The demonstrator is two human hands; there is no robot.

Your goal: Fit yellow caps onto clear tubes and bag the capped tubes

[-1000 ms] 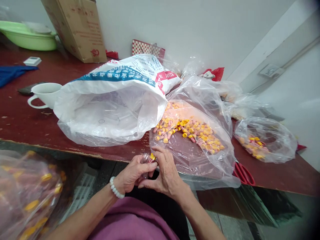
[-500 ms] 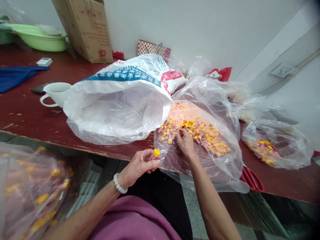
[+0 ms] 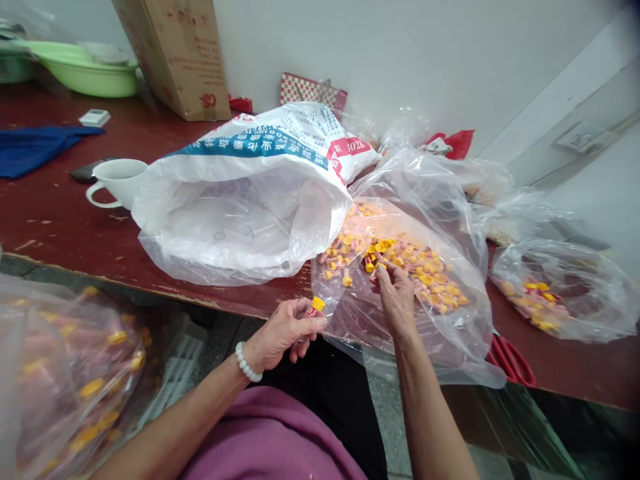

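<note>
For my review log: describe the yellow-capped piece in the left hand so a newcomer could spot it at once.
Start at the big white printed sack on the dark red table. Just below its open mouth, past the table edge, the left hand pinches one small yellow-capped piece. Unlike the many alike pieces lying inside the clear bag by the right hand, it alone is held outside any bag.
</note>
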